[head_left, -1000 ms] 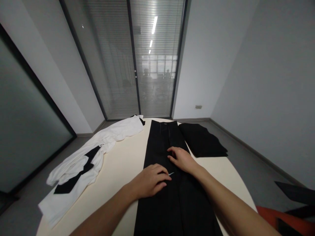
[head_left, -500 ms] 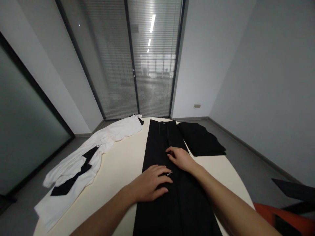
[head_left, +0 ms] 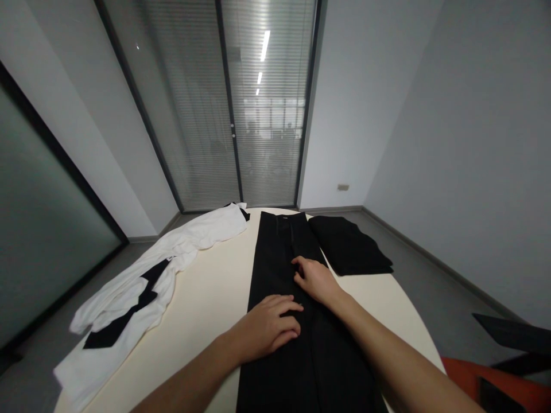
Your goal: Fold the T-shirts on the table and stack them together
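A pair of black trousers lies lengthwise on the table, waistband at the far end. My left hand rests on the trousers, palm down, fingers slightly bent and apart. Close to its fingertips is a tiny pale thing, mostly covered and too small to name. Farther up and to the right, my right hand touches the trousers near their lengthwise fold. Its fingers are curved, with a gap between index finger and thumb; I see nothing held in it.
A folded black garment lies right of the trousers. White clothing with black parts stretches along the left edge of the round cream table. An orange and black chair stands at lower right. Glass panels with blinds are behind.
My left hand's fingers have drawn closer together and cover more of the tiny pale thing. My right hand's thumb and fingers have curled slightly. The whole view has shifted a little.
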`<state>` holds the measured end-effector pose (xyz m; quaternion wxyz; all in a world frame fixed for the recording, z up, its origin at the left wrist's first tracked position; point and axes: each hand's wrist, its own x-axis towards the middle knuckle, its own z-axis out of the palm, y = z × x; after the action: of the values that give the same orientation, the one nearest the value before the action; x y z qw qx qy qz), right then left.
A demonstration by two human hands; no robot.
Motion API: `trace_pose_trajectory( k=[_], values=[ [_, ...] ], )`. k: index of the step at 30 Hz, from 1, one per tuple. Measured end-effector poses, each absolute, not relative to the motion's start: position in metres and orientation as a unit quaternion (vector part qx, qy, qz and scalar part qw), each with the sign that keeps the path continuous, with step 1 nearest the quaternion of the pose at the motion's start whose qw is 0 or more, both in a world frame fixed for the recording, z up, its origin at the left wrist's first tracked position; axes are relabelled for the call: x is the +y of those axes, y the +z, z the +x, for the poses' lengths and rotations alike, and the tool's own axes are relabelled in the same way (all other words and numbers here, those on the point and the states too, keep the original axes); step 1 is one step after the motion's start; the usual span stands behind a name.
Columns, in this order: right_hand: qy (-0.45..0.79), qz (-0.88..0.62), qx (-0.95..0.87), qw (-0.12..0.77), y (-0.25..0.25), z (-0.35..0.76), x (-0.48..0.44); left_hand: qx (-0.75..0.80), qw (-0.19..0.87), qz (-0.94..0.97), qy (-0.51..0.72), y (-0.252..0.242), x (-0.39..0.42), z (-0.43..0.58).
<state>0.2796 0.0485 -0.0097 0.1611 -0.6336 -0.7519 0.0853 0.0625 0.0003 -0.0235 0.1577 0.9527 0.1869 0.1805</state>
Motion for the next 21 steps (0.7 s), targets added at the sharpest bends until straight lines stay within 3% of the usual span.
trace_pose_trajectory(
  k=[7,14,21],
  values=[
    [0.121,-0.612,-0.753,0.211,-0.011,0.278,0.05,0.188,0.169,0.949,0.189,-0.018,-0.004,0.065],
    [0.144,-0.615,-0.75,0.198,-0.011,0.28,0.05,0.238,0.177,0.949,0.108,-0.014,-0.01,0.065],
    [0.151,-0.57,-0.775,0.226,-0.013,0.296,0.057,0.221,0.173,0.953,0.113,-0.016,-0.009,0.063]
  ],
)
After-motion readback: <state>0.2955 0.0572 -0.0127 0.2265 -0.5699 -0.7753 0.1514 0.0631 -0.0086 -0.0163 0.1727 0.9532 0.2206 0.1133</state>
